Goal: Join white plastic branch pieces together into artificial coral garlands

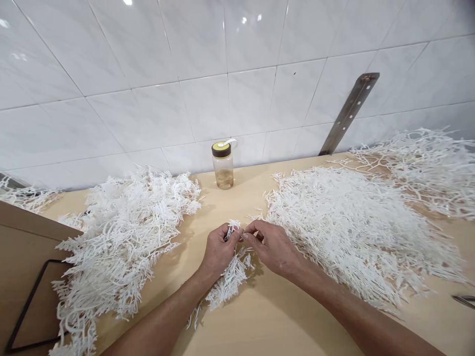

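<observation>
My left hand [219,249], fingers closed, grips a white branched plastic sprig [232,281] above the table. Its feathery tips poke out over the thumb and hang below the palm. Close against it, my right hand [276,247] is closed in a pinch at the left thumb. What lies between the right fingertips is too small to make out. To the left rises a heap of white branched sprigs [129,232]. A wide, flatter pile of small white pieces [345,222] spreads on the right, beside my right forearm.
A clear bottle [223,170] with a yellow and black lid stands near the tiled wall [200,109]. A slotted metal bar [349,116] leans there. More white strands [438,168] lie far right. A brown box [25,277] is at left; a metal handle [463,300] shows at the right edge.
</observation>
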Demonstrator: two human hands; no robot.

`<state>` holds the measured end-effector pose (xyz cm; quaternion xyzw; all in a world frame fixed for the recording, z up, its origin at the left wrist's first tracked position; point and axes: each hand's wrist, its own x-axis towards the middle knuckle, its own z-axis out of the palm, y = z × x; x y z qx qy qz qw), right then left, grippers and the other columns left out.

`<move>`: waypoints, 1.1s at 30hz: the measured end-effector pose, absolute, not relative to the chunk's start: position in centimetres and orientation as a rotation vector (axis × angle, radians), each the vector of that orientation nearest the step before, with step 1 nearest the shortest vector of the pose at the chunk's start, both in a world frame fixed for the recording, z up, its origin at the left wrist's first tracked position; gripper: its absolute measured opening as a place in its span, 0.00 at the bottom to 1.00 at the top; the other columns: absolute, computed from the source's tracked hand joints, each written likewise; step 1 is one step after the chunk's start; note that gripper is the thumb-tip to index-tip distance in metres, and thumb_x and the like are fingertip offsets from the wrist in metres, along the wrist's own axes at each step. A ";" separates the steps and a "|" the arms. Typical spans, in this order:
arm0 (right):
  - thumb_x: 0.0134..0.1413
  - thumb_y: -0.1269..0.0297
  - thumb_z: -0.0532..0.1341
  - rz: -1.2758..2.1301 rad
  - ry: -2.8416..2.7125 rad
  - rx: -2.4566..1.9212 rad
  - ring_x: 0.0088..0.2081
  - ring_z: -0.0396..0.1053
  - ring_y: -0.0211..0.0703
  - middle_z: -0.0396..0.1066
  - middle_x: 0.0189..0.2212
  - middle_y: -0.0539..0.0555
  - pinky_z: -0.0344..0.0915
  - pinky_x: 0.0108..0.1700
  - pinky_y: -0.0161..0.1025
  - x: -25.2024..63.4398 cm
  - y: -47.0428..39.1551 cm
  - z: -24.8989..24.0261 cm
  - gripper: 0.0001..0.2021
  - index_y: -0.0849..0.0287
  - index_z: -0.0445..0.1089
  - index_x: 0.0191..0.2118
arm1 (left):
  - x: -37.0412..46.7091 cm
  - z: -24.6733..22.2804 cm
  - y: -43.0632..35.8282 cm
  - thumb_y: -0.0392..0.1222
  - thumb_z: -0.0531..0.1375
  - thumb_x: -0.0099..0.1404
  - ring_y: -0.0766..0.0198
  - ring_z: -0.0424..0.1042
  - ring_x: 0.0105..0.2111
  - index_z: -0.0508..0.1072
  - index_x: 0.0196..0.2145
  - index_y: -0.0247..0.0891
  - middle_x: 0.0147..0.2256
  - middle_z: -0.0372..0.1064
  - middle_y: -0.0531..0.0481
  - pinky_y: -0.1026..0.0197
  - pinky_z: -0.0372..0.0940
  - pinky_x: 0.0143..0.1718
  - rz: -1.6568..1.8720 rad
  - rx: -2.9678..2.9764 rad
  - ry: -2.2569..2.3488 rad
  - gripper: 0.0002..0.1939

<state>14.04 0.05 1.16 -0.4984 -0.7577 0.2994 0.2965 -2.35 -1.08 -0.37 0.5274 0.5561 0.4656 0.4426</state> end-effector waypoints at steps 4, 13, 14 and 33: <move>0.61 0.66 0.56 0.749 -2.019 -1.338 0.31 0.70 0.41 0.76 0.31 0.52 0.63 0.33 0.37 14.1 0.2 1.0 0.09 0.58 0.73 0.36 | -2.3 -0.3 -1.0 0.53 0.63 0.59 0.65 0.65 0.27 0.73 0.25 0.35 0.24 0.69 0.53 0.64 0.59 0.31 1.138 1.317 1.391 0.17; 0.60 0.70 0.55 0.646 -2.067 -1.249 0.29 0.67 0.39 0.72 0.27 0.51 0.59 0.33 0.36 14.4 0.3 0.9 0.08 0.58 0.69 0.32 | -2.5 0.0 -1.1 0.53 0.62 0.60 0.68 0.60 0.24 0.73 0.25 0.35 0.22 0.64 0.55 0.65 0.56 0.27 1.048 1.355 1.429 0.18; 0.60 0.70 0.55 0.633 -2.073 -1.243 0.28 0.65 0.39 0.70 0.27 0.50 0.58 0.32 0.36 14.4 0.3 0.8 0.08 0.58 0.69 0.32 | -2.5 0.0 -1.1 0.53 0.62 0.60 0.68 0.60 0.24 0.73 0.24 0.35 0.22 0.64 0.55 0.65 0.56 0.28 1.051 1.360 1.431 0.18; 0.55 0.74 0.57 0.449 -1.882 -1.296 0.26 0.65 0.38 0.69 0.28 0.50 0.60 0.30 0.35 15.3 0.4 1.7 0.04 0.59 0.67 0.35 | -2.6 -0.1 -0.4 0.55 0.69 0.53 0.74 0.55 0.14 0.71 0.29 0.36 0.18 0.61 0.59 0.70 0.50 0.16 1.139 0.900 1.356 0.20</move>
